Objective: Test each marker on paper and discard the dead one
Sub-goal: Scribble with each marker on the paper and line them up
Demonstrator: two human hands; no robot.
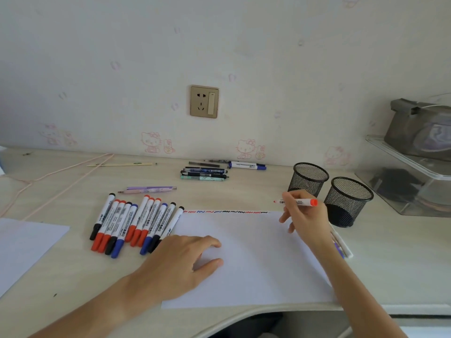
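A white sheet of paper [253, 262] lies at the desk's front edge, with a row of red, blue and black squiggles [227, 212] along its top edge. My left hand [180, 262] rests flat on the sheet's left part. My right hand [301, 215] holds a red marker [306, 202] level just above the sheet's top right corner, its uncapped tip pointing left and the red cap on its rear end. Several capped red, blue and black markers [134, 225] lie side by side left of the sheet.
Two black mesh pen cups [308, 179] [347, 201] stand right of the sheet. A few pens [341, 245] lie under my right forearm. More pens [205, 173] and a blue marker [247, 165] lie by the wall. Another sheet [22, 247] lies at far left; a clear tray [412, 176] at right.
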